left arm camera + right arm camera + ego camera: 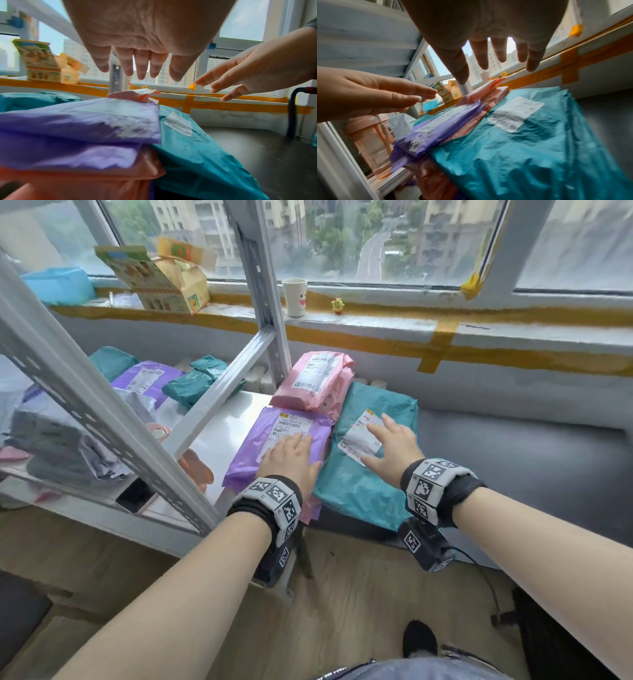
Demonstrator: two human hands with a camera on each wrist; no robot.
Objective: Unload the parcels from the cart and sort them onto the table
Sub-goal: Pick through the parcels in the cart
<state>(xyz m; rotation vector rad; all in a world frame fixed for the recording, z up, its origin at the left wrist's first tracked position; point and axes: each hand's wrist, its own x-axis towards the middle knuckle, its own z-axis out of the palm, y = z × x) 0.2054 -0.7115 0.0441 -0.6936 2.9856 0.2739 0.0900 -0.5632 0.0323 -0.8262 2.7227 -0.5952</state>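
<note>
Teal parcel (pixel 366 474): flat on the dark table (pixel 513 460), label up; right hand (pixel 394 445) above it, fingers straight and spread, gripping nothing. Purple parcel (pixel 270 446): touching the teal parcel's left edge, atop a pink one; left hand (pixel 291 457) over it, fingers extended, released. Pink parcel (pixel 318 381): just behind the purple parcel.

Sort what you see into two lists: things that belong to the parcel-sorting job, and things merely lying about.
Job: purple parcel under left hand; teal parcel under right hand; pink parcel.

Lying about: paper cup, yellow chick toy, printed carton.
</note>
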